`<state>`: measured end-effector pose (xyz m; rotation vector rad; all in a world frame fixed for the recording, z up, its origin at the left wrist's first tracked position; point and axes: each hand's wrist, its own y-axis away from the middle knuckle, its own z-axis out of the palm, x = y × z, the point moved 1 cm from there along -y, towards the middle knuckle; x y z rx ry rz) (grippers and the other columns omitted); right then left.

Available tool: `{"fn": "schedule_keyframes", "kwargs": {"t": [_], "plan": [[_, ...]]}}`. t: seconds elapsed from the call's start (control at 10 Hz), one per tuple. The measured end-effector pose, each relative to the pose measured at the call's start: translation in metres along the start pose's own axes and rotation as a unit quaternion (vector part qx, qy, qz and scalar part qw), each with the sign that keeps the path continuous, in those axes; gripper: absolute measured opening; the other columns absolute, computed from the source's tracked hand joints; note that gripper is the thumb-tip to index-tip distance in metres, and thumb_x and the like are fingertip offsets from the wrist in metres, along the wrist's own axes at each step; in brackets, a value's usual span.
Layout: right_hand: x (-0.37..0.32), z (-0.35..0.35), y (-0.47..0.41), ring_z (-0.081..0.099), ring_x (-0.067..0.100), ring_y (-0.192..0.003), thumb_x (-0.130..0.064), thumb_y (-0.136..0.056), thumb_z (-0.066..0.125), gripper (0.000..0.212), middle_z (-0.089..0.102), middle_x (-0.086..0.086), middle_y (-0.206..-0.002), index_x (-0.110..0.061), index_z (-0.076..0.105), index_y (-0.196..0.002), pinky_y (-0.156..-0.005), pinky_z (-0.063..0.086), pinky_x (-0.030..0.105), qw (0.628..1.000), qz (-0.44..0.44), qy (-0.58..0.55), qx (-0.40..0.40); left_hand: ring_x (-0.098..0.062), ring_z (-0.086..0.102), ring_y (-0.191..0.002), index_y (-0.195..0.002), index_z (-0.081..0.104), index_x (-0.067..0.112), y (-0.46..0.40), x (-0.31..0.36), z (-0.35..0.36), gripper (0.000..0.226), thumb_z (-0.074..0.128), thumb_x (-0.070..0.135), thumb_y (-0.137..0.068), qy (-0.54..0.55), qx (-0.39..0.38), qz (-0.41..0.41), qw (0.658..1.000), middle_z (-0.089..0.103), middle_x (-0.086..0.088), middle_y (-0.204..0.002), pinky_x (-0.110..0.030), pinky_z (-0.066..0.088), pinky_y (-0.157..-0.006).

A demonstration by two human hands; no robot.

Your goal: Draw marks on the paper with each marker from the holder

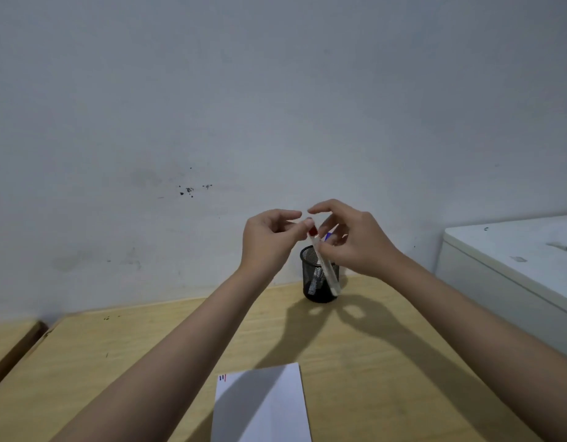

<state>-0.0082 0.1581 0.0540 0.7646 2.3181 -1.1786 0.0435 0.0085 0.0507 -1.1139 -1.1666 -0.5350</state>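
A white marker (pixel 328 273) with a red cap (pixel 313 231) hangs tilted in front of the black mesh holder (pixel 310 277), which stands at the back of the wooden table (pixel 116 362). My right hand (pixel 358 244) grips the marker's barrel just below the cap. My left hand (pixel 269 240) has its thumb and fingertips on the red cap. A blue marker tip (pixel 329 236) shows behind my right fingers, above the holder. A white paper (pixel 263 406) lies near the front edge, with short blue and red strokes (pixel 223 377) at its top left corner.
A white cabinet (pixel 515 266) stands close on the right, higher than the table. A second wooden surface (pixel 7 339) adjoins on the left across a narrow gap. The wall (pixel 276 106) rises directly behind the holder.
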Motion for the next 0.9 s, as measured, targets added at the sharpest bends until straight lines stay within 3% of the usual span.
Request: {"fn": "schedule_keyframes", "kwargs": {"t": [0.1,0.2,0.3,0.4,0.5,0.6,0.7,0.8,0.9], "plan": [[0.022,-0.01,-0.014,0.065,0.031,-0.058,-0.006,-0.074,0.069,0.037,0.068,0.009,-0.081,-0.03,0.063,-0.102,-0.061,0.056,0.033,0.994,0.025,-0.038,0.095,-0.011,0.067,-0.074,-0.094,0.071,0.009,-0.016,-0.028,0.013,0.026,0.075,0.026,-0.075,-0.054,0.033,0.013,0.998,0.073,-0.006,-0.083,-0.023,0.049,-0.068],[0.047,-0.017,-0.027,0.061,0.013,-0.051,-0.003,-0.074,0.069,0.033,0.066,0.006,-0.076,-0.026,0.06,-0.097,-0.057,0.052,0.02,0.972,0.066,-0.075,0.213,-0.013,0.064,-0.091,-0.101,0.068,0.012,-0.021,-0.071,0.023,0.031,0.074,0.028,-0.075,-0.165,0.007,0.015,0.986,0.069,-0.004,-0.105,-0.025,0.048,-0.077],[0.068,-0.014,-0.036,0.057,0.002,-0.048,-0.002,-0.072,0.068,0.032,0.064,0.0,-0.069,-0.023,0.057,-0.093,-0.056,0.047,0.013,0.959,0.096,-0.065,0.26,-0.02,0.056,-0.113,-0.115,0.062,0.008,-0.027,-0.105,0.031,0.047,0.072,0.033,-0.076,-0.266,-0.029,0.019,0.963,0.059,-0.008,-0.124,-0.029,0.042,-0.095],[0.086,0.0,-0.04,0.052,0.004,-0.047,-0.001,-0.068,0.066,0.03,0.061,0.009,-0.062,-0.02,0.058,-0.09,-0.055,0.046,0.014,0.965,0.137,-0.034,0.219,-0.027,0.049,-0.124,-0.12,0.059,0.004,-0.031,-0.122,0.039,0.052,0.065,0.038,-0.081,-0.319,-0.056,0.012,0.946,0.055,-0.014,-0.13,-0.032,0.036,-0.103],[0.102,0.013,-0.04,0.057,0.018,-0.057,0.001,-0.069,0.063,0.028,0.063,0.018,-0.06,-0.013,0.059,-0.093,-0.061,0.049,0.026,0.973,0.171,0.01,0.154,-0.027,0.052,-0.118,-0.113,0.064,0.006,-0.034,-0.13,0.047,0.046,0.062,0.041,-0.082,-0.337,-0.061,0.019,0.939,0.06,-0.013,-0.123,-0.032,0.041,-0.096],[0.114,0.023,-0.037,0.063,0.032,-0.063,0.001,-0.07,0.061,0.022,0.063,0.011,-0.059,-0.008,0.059,-0.09,-0.061,0.053,0.036,0.974,0.196,0.048,0.105,-0.025,0.055,-0.11,-0.105,0.068,0.009,-0.036,-0.13,0.049,0.038,0.065,0.038,-0.08,-0.332,-0.048,0.032,0.941,0.064,-0.011,-0.113,-0.027,0.041,-0.088],[0.122,0.031,-0.036,0.065,0.033,-0.071,-0.002,-0.073,0.06,0.017,0.062,0.008,-0.066,-0.008,0.058,-0.088,-0.064,0.053,0.039,0.97,0.215,0.062,0.097,-0.025,0.056,-0.108,-0.103,0.068,0.011,-0.039,-0.133,0.049,0.036,0.066,0.038,-0.08,-0.334,-0.04,0.031,0.941,0.064,-0.01,-0.111,-0.027,0.041,-0.084],[0.124,0.035,-0.036,0.061,0.03,-0.083,-0.009,-0.075,0.061,0.029,0.062,0.01,-0.087,-0.011,0.057,-0.103,-0.065,0.048,0.035,0.964,0.233,0.105,0.073,-0.027,0.055,-0.11,-0.103,0.066,0.01,-0.038,-0.131,0.049,0.036,0.062,0.039,-0.081,-0.348,-0.057,0.01,0.936,0.063,-0.01,-0.112,-0.03,0.043,-0.083],[0.12,0.029,-0.04,0.058,0.028,-0.093,-0.018,-0.078,0.063,0.054,0.052,0.017,-0.118,-0.014,0.046,-0.129,-0.071,0.043,0.033,0.954,0.257,0.146,0.053,-0.03,0.049,-0.121,-0.117,0.057,0.007,-0.036,-0.124,0.048,0.046,0.06,0.039,-0.083,-0.342,-0.052,0.007,0.938,0.059,-0.011,-0.125,-0.034,0.042,-0.092]]}}
